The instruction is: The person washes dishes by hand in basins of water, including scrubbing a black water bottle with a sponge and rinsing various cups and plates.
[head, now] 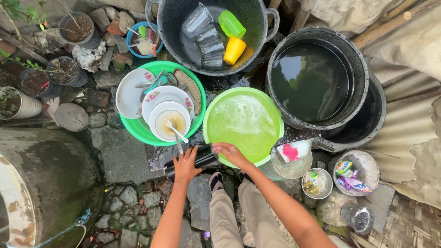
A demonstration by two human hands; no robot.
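The dark cylindrical bottle [195, 161] is lying across the stone ground at the near rim of the green basin of soapy water [243, 126]; its middle is being covered by the left hand [186, 166], and its lower end is merging into shadow, so its full length is unclear. The left hand is wrapping over the bottle from above. The right hand [231, 153] is closing on the bottle's upper end at the basin rim; its fingertips are hiding what they are pinching. Both hands are sitting close together.
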